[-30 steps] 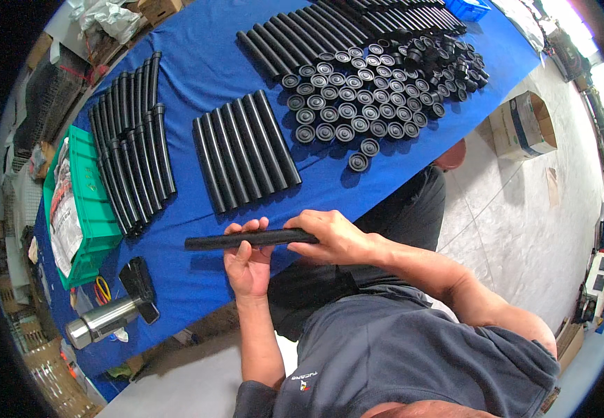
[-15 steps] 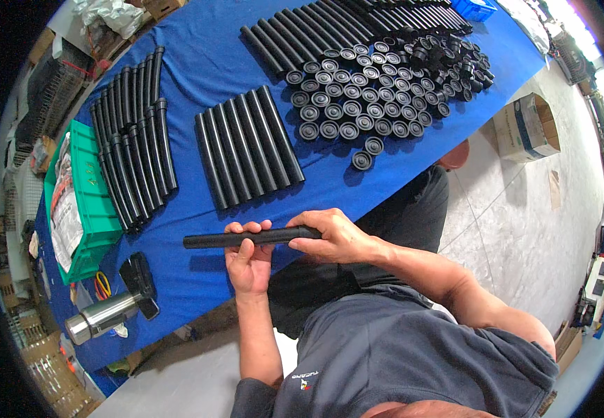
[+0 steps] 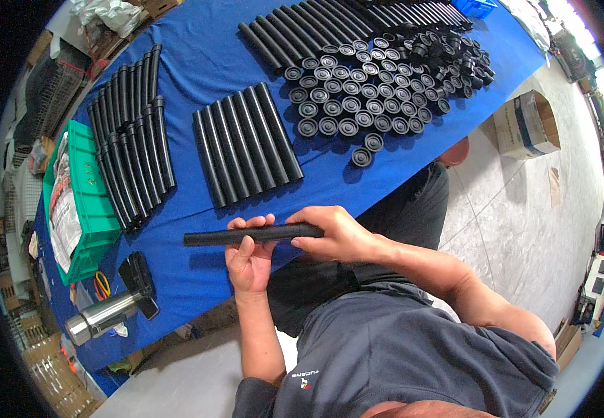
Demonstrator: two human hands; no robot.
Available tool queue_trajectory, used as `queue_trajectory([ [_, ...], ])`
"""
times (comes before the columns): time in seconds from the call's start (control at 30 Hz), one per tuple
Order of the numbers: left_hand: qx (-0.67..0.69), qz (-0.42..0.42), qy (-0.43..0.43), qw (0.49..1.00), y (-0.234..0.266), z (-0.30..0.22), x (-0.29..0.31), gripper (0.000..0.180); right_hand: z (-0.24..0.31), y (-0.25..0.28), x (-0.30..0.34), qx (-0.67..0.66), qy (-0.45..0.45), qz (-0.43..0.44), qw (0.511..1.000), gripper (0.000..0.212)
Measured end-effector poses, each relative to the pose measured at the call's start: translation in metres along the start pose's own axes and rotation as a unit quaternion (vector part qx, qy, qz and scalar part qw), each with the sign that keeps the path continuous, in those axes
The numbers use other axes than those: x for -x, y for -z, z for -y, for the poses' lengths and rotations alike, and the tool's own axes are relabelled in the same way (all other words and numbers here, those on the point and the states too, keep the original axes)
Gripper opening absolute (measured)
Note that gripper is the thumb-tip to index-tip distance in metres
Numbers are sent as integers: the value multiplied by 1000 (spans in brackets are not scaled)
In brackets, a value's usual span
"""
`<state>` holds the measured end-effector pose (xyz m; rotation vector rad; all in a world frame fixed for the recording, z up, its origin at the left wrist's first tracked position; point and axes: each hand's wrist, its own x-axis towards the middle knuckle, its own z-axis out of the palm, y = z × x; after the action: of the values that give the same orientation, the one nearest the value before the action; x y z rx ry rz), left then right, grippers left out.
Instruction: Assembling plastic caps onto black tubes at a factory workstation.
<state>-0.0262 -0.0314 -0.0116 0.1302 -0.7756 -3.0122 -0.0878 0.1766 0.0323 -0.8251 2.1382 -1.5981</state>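
A straight black tube [image 3: 206,239] lies level across both hands, above the near edge of the blue-covered table. My left hand [image 3: 250,258] grips it around the middle, thumb below and fingertips curling over the top. My right hand [image 3: 331,233] is closed around its right end and hides that end, so I cannot tell if a cap sits there. Beyond the hands, a row of black tubes [image 3: 246,150] lies side by side. Farther right spreads a cluster of round black caps [image 3: 347,127], two of them set nearest to me.
Capped black tubes [image 3: 131,139] are stacked on the left beside a green crate [image 3: 93,209]. A steel flask [image 3: 100,319] and a black phone-like object on a stand [image 3: 138,282] stand at the near left. More tubes [image 3: 295,35] lie at the back. An open carton [image 3: 525,125] is on the floor.
Both hands keep their hold on the tube, with only a very slight shift. The tubes and caps on the table stay as they were.
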Motion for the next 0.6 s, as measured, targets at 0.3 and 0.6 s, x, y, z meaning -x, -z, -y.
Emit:
queue_trajectory([
  [0.3,-6,10,0,1000,0,-1,1,32,3,2,1,-66,-90,18,994,34],
  [0.6,22,6,6,1000,4,-1,2,31,19,4,1,-117,-208,105,965,37],
])
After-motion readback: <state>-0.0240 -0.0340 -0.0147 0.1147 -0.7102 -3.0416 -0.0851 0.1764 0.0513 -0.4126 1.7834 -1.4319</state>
